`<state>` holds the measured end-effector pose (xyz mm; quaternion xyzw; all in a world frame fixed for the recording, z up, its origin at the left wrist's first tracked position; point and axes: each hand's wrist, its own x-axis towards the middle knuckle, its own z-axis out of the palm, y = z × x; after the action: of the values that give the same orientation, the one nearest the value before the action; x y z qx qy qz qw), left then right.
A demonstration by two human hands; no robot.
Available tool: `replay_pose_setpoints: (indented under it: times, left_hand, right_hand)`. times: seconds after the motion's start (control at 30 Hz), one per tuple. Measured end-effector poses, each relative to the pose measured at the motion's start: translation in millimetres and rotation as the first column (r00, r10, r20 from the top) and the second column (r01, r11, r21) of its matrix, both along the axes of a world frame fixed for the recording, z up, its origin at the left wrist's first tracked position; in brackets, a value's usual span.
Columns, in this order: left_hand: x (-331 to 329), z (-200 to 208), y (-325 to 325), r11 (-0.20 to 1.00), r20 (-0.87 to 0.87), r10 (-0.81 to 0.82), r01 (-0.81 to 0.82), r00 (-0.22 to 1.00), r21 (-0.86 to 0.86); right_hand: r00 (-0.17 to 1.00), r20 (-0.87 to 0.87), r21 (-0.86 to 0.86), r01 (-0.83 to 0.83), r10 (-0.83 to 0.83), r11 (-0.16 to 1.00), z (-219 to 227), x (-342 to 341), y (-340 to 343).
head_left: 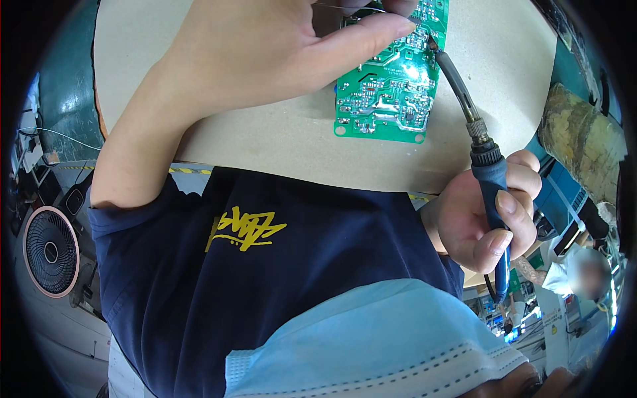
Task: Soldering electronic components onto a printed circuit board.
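A green circuit board [361, 86] with solder joints and small parts lies on the tan work surface, its upper end cut off by the frame. My right hand [494, 215] is closed around the blue handle of a soldering iron [461, 93]. The iron's dark tip meets the board, or hovers just over it, near its right edge. From the left my left hand [285, 50] reaches across the board, thumb and fingers pinched together close to the tip. A thin silvery solder wire [348, 8] runs into that pinch; part of it is hidden behind the hand.
The tan sheet [265, 139] under the board ends in a curved edge near my body. A round fan [51, 252] stands at the far left. At the right are a brown, worn-looking roll [580, 142], a blue box [564, 199] and another person [557, 275].
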<state>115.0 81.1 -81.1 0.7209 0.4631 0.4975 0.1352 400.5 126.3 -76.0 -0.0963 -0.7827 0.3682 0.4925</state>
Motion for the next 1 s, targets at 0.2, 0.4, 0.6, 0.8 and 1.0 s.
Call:
replay_pose_setpoints:
  times: [0.2,0.4,0.6,0.8,1.0]
  left_hand:
    - [-1,9,-1,1.000,-0.025,-0.012,0.011,1.000,-0.006]
    - [-1,12,1,1.000,-0.062,-0.010,0.012,0.998,0.025]
    - [1,15,1,1.000,-0.054,-0.014,0.015,0.998,0.027]
    - [0,10,0,1.000,-0.041,-0.011,0.011,0.999,0.011]
    - [1,6,1,1.000,0.004,-0.003,0.003,1.000,-0.001]
  right_hand:
    - [1.000,-0.001,0.012,0.005,-0.005,1.000,0,-1,0]
    - [1.000,0.006,0.012,0.017,-0.017,1.000,1,-2,-1]
    - [0.999,0.003,-0.005,0.035,-0.035,0.999,1,-3,-2]
    - [0.999,-0.008,-0.009,0.038,-0.038,0.999,0,-4,-2]
    - [0.999,-0.010,-0.010,0.045,-0.045,0.999,0,-4,-3]
